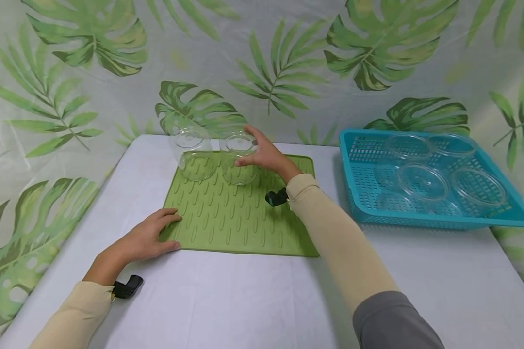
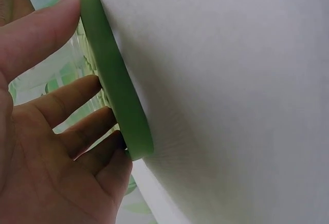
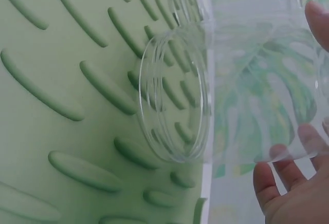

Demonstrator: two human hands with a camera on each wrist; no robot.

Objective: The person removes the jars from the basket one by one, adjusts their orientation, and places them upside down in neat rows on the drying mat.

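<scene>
A green ribbed drying mat [image 1: 240, 218] lies on the white table. Two clear glass bowls stand upside down at its far edge: one at the left [image 1: 193, 152], one beside it [image 1: 240, 159]. My right hand [image 1: 262, 152] grips the right bowl around its upturned base; in the right wrist view the bowl [image 3: 247, 85] is see-through, its rim on the mat [image 3: 67, 80], with my fingertips [image 3: 267, 180] behind the glass. My left hand [image 1: 150, 238] rests flat on the mat's near left corner, and the left wrist view shows straight fingers [image 2: 77, 100] against the mat's edge [image 2: 110, 75].
A turquoise plastic basket [image 1: 353, 194] stands to the right of the mat and holds several clear glass bowls [image 1: 421, 182]. A leaf-patterned cloth hangs behind the table. White tabletop [image 1: 253, 300] stretches in front of the mat.
</scene>
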